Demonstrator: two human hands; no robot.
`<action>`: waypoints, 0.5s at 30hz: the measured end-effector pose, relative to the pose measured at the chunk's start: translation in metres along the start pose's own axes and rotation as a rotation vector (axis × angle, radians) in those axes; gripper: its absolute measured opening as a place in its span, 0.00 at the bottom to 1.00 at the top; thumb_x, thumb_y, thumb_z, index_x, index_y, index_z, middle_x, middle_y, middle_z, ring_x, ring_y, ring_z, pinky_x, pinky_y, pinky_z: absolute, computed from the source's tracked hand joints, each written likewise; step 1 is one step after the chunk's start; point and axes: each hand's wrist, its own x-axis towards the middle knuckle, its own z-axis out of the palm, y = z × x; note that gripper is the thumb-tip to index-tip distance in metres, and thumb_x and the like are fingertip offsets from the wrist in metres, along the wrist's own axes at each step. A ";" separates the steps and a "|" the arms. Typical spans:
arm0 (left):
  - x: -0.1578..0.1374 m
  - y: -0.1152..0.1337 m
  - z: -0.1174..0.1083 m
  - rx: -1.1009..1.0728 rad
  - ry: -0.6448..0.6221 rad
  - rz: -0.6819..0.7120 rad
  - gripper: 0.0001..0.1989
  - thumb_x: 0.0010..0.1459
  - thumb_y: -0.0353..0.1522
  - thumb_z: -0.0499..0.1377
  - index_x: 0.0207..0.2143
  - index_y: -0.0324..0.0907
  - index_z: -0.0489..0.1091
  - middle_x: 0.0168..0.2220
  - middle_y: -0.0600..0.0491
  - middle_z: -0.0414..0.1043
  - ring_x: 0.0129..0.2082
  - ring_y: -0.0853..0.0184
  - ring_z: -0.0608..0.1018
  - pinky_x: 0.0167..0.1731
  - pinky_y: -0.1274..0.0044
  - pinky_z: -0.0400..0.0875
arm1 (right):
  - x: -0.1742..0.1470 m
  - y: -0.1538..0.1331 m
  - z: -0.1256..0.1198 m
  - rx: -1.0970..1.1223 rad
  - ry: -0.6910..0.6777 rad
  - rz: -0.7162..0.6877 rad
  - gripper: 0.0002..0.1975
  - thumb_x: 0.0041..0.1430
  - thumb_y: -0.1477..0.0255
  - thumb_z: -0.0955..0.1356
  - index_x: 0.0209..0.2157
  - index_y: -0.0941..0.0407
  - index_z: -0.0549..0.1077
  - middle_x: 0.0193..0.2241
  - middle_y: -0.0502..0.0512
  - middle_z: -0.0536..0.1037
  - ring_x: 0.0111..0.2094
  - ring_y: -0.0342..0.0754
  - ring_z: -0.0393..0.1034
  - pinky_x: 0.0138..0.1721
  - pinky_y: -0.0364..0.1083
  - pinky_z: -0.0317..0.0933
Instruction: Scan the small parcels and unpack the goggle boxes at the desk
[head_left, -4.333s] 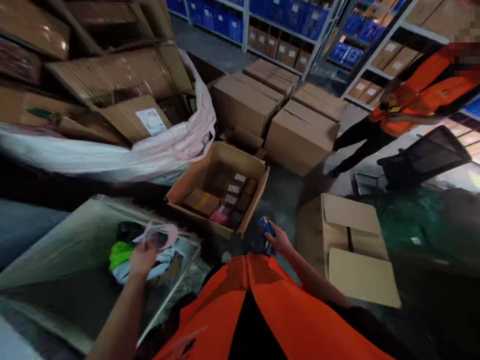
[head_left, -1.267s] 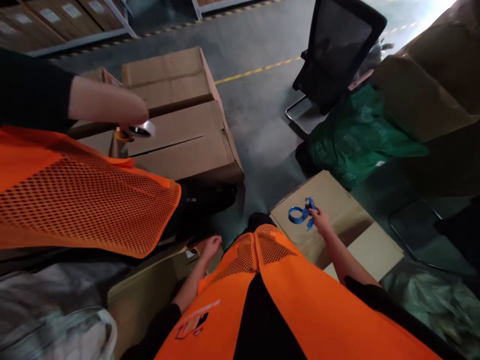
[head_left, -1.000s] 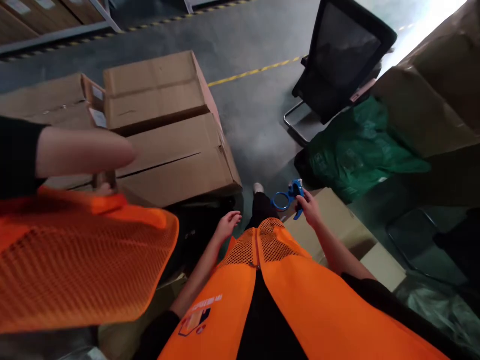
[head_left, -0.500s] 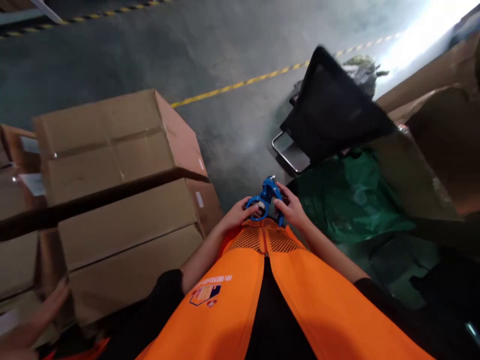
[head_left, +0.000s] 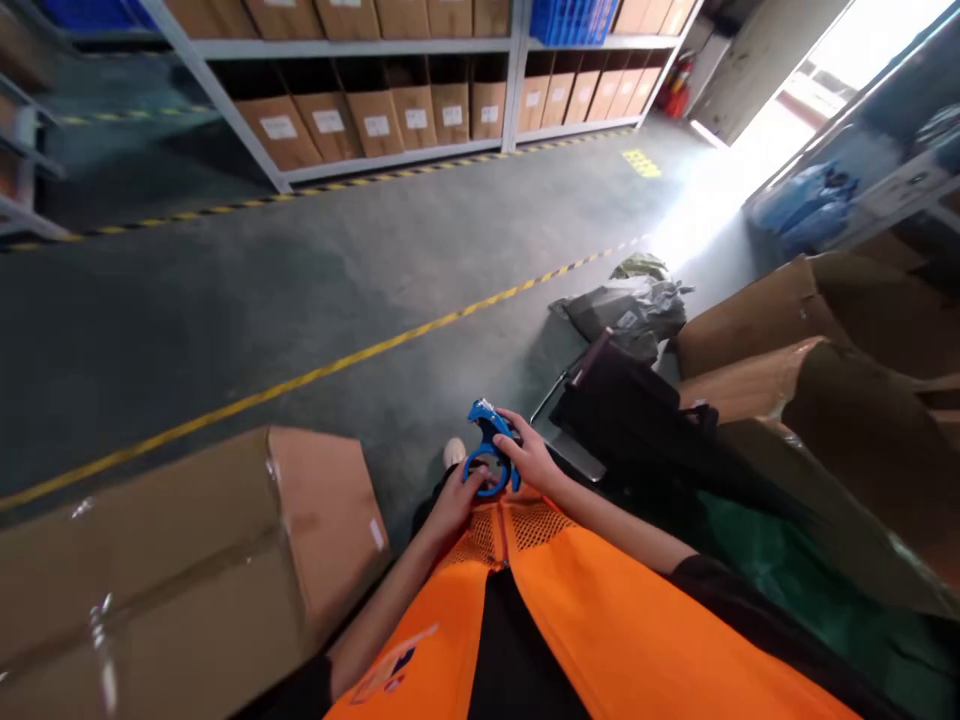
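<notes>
A blue tape dispenser with a round ring is held in front of my orange vest. My left hand grips the ring, with its thumb reaching into the opening. Around the handle side, my right hand is closed, its thumb lying on the blue body. No tape roll can be made out inside the ring.
Large taped cartons stand at my left. A black folded chair-like thing and open cardboard boxes are at my right, with grey sacks beyond. Shelving with box bins lies ahead across a yellow floor line.
My view has swung up, bringing the shelving and bright doorway into sight. The cartons now sit lower at left. Both hands still hold the tape dispenser; another person's hand has left view.
</notes>
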 end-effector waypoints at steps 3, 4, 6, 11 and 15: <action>0.085 0.101 -0.023 0.130 -0.151 -0.027 0.30 0.56 0.56 0.73 0.44 0.41 0.74 0.39 0.48 0.83 0.41 0.56 0.85 0.47 0.66 0.82 | 0.094 -0.043 -0.011 0.099 0.085 0.014 0.33 0.64 0.60 0.74 0.68 0.53 0.71 0.52 0.54 0.81 0.47 0.49 0.76 0.54 0.50 0.72; 0.113 0.133 -0.027 0.178 -0.205 -0.044 0.30 0.55 0.56 0.74 0.44 0.41 0.74 0.39 0.47 0.83 0.41 0.55 0.85 0.46 0.66 0.82 | 0.120 -0.055 -0.018 0.149 0.107 0.018 0.34 0.64 0.60 0.74 0.69 0.52 0.70 0.49 0.54 0.81 0.44 0.48 0.75 0.51 0.49 0.73; 0.171 0.187 -0.029 0.258 -0.293 -0.090 0.32 0.53 0.57 0.75 0.43 0.41 0.75 0.39 0.46 0.82 0.42 0.54 0.85 0.44 0.66 0.82 | 0.171 -0.068 -0.032 0.264 0.146 0.044 0.36 0.63 0.59 0.74 0.69 0.52 0.68 0.44 0.52 0.80 0.38 0.46 0.74 0.43 0.47 0.73; 0.337 0.252 -0.015 0.399 -0.348 -0.187 0.37 0.47 0.59 0.75 0.44 0.40 0.76 0.40 0.44 0.83 0.42 0.52 0.85 0.46 0.63 0.82 | 0.312 -0.042 -0.063 0.475 0.361 0.094 0.36 0.60 0.57 0.75 0.67 0.51 0.69 0.43 0.52 0.80 0.34 0.45 0.72 0.37 0.45 0.72; 0.478 0.304 -0.003 0.461 -0.305 -0.219 0.38 0.44 0.61 0.75 0.43 0.39 0.80 0.43 0.42 0.86 0.46 0.48 0.86 0.51 0.62 0.82 | 0.456 -0.036 -0.101 0.474 0.449 0.113 0.32 0.60 0.60 0.75 0.63 0.55 0.72 0.41 0.53 0.81 0.36 0.47 0.73 0.43 0.47 0.73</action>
